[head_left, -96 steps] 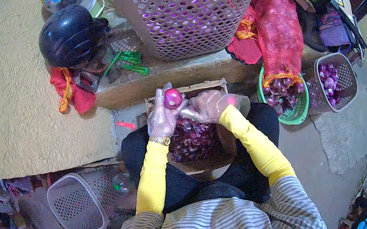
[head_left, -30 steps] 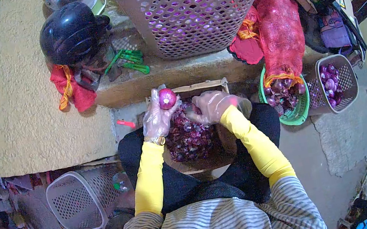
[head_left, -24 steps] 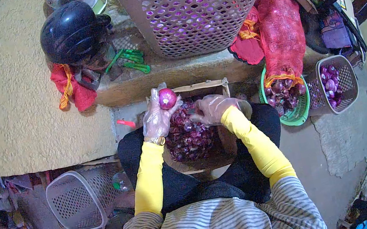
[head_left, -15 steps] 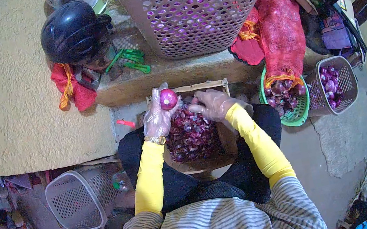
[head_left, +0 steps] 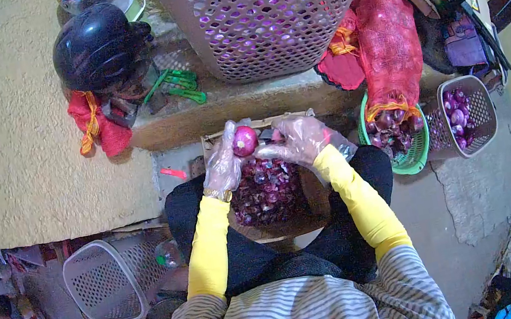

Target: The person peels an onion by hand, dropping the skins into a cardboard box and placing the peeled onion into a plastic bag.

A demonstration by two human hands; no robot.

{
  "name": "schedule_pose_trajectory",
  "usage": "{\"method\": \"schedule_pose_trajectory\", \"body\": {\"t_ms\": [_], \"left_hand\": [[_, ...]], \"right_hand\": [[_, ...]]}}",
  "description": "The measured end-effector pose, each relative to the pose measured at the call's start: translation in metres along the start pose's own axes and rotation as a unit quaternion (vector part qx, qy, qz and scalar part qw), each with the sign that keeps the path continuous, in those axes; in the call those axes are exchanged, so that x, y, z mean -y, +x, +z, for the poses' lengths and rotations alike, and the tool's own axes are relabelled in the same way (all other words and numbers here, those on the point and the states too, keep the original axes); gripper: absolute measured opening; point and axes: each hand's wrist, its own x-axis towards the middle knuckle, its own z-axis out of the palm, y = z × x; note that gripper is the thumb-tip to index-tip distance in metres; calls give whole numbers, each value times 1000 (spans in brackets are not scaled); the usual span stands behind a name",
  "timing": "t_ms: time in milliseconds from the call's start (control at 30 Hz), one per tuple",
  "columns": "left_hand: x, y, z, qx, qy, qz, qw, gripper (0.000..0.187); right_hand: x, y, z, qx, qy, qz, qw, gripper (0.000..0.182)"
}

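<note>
My left hand, in a clear plastic glove, is closed around a peeled red onion. Just right of the onion is my right hand, also gloved, its fingers curled and the thumb pointing toward the onion. A bit of pinkish red shows at its fingers; what it grips is mostly hidden. Below both hands, between my knees, a cardboard box holds a heap of dark red onion skins.
A large grey basket of onions stands on the ledge. To the right are a red mesh sack, a green basket and a smaller grey basket with peeled onions. A black helmet sits upper left; another grey basket lies lower left.
The onion and my left hand have shifted slightly right. My right hand has moved a little, its thumb now closer to the onion and its fingers more raised.
</note>
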Motion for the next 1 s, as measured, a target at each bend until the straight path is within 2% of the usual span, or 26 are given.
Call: {"method": "schedule_pose_trajectory", "body": {"t_ms": [33,167,233,867,1000], "left_hand": [[6,3,0,1,1,0,1000,58],[22,12,0,21,-40,-1,999,57],[20,17,-2,11,-90,-127,988,57],[9,12,6,30,-76,-115,990,55],[8,11,5,17,-67,-117,991,55]], "right_hand": [[-1,1,1,-36,-20,-17,999,65],[6,1,-10,-12,-36,2,999,67],[9,2,-12,9,-35,11,999,68],[1,2,1,1,-25,4,1000,62],[5,3,1,41,-41,17,998,63]]}}
